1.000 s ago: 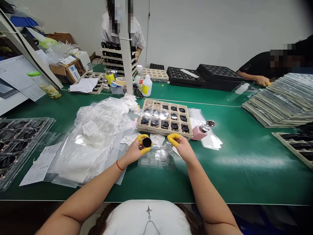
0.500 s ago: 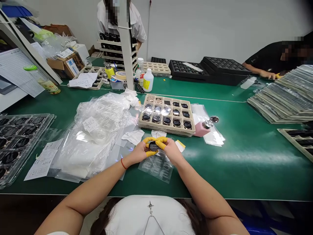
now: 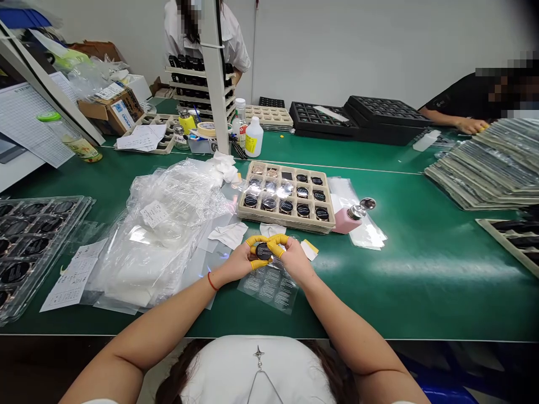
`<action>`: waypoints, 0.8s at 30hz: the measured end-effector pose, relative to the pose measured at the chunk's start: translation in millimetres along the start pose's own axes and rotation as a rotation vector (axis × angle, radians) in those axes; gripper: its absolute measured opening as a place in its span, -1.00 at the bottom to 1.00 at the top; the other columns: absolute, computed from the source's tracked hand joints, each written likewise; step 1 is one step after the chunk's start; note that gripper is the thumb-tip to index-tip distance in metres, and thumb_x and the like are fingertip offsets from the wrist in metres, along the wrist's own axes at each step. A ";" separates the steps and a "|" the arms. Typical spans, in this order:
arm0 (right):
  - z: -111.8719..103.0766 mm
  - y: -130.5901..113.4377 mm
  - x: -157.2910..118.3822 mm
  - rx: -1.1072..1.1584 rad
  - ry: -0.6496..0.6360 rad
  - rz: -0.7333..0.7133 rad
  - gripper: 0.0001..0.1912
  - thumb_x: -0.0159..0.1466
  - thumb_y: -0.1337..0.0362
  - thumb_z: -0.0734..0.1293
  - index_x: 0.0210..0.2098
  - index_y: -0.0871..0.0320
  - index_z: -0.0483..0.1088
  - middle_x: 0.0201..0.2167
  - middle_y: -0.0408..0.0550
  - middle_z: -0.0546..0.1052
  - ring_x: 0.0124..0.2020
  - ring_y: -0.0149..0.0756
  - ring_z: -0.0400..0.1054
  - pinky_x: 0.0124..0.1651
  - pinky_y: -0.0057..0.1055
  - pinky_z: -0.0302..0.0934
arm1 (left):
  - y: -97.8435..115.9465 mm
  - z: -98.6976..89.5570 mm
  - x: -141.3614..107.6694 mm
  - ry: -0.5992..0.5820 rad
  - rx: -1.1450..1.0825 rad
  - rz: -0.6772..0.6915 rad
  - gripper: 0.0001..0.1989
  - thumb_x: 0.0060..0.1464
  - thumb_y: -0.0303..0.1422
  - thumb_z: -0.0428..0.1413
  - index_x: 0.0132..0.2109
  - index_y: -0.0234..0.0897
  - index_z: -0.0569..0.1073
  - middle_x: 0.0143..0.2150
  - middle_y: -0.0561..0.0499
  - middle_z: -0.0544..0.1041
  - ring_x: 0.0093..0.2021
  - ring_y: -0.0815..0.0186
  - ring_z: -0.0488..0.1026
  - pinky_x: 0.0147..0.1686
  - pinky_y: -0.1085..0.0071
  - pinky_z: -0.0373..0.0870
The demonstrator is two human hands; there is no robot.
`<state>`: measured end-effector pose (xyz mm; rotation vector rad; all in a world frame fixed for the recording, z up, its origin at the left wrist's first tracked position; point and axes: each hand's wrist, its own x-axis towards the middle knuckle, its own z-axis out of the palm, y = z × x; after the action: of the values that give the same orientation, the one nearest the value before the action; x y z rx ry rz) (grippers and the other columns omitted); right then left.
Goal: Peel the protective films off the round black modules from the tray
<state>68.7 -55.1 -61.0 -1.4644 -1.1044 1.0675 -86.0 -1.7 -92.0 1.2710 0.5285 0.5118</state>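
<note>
A round black watch face with small white print is held just above the bench. My left hand grips it from the left, yellow finger cots on the thumb and fingers. On its right edge, my right hand, also in yellow cots, has thumb and finger closed together at the rim. Beneath both hands lies a clear sheet printed with blocks of white text. Beyond them stands a beige compartment tray of round black watch faces, a few pinkish-gold pieces at its back left.
Left of my hands spreads a heap of clear plastic bags, beside a clear blister tray. A pink pump bottle stands right of the beige tray. Stacked sheets rise at right. Two people work across the bench.
Both hands keep hold of the watch face in nearly the same spot. The view has shifted very slightly.
</note>
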 end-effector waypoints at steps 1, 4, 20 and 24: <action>0.1 0.5 -0.2 -0.006 0.005 -0.003 -0.78 0.08 0.12 0.34 -0.41 0.15 0.45 -0.34 -0.07 0.50 -0.22 -0.23 0.33 -0.06 -0.25 0.18 | 0.3 0.0 -0.1 0.003 -0.002 0.001 -0.45 -0.10 -0.37 0.25 0.05 -0.21 0.24 -0.14 -0.06 0.51 -0.15 0.22 0.51 -0.07 0.25 0.39; 0.4 2.6 -0.5 -0.030 0.013 -0.009 -0.80 0.09 0.14 0.33 -0.40 0.14 0.45 -0.32 -0.07 0.50 -0.18 -0.21 0.33 -0.03 -0.24 0.17 | 0.7 -0.1 0.0 0.005 -0.009 -0.001 -0.45 -0.10 -0.37 0.26 0.04 -0.21 0.25 -0.13 -0.07 0.51 -0.13 0.21 0.50 -0.06 0.23 0.39; 0.2 5.8 0.7 -0.125 0.038 -0.051 -0.87 0.09 0.22 0.28 -0.41 0.13 0.42 -0.26 -0.05 0.50 -0.14 -0.20 0.32 -0.02 -0.22 0.18 | 1.1 0.2 -0.4 0.011 -0.038 -0.022 -0.45 -0.11 -0.40 0.26 0.03 -0.21 0.25 -0.13 -0.05 0.51 -0.11 0.21 0.49 -0.05 0.22 0.39; -0.7 6.5 0.1 -0.137 0.040 -0.060 -0.88 0.09 0.22 0.28 -0.42 0.12 0.41 -0.26 -0.07 0.50 -0.15 -0.20 0.32 -0.03 -0.23 0.18 | 0.3 0.1 -0.1 0.020 -0.055 -0.013 -0.45 -0.14 -0.41 0.27 0.02 -0.20 0.26 -0.12 -0.04 0.51 -0.13 0.22 0.51 -0.05 0.22 0.40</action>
<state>70.2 -55.8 -67.3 -1.5437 -1.2053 0.9324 -86.1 -1.7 -91.7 1.2108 0.5356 0.5256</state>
